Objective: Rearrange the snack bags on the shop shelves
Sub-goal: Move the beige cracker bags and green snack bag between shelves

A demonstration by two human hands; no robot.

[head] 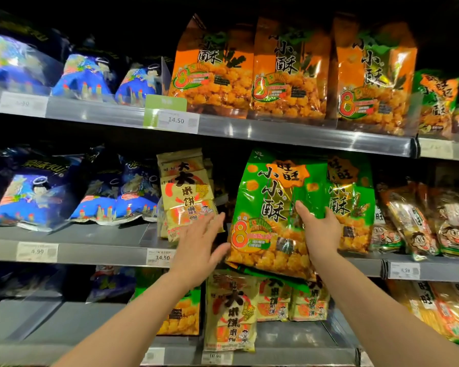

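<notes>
Hands come first: the right hand (319, 229) grips the green snack bag (270, 207) by its right edge, fingers curled around it; the left hand (199, 242) hovers beside its left edge, fingers spread wide. The bag is upright at the middle shelf (104, 254) front, beige bags (186, 194) left, orange bags (289, 70) above.

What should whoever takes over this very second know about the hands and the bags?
Right hand: grips the front green bag by its right edge, thumb on its face.
Left hand: open, fingers spread, near the bag's lower left; contact unclear.
Bag: upright before the middle shelf, bottom hanging below the front rail, not yet seated. A matching green bag stands behind to the right, tan cracker bags to the left.
Left: probably seat the held bag between them.
</notes>
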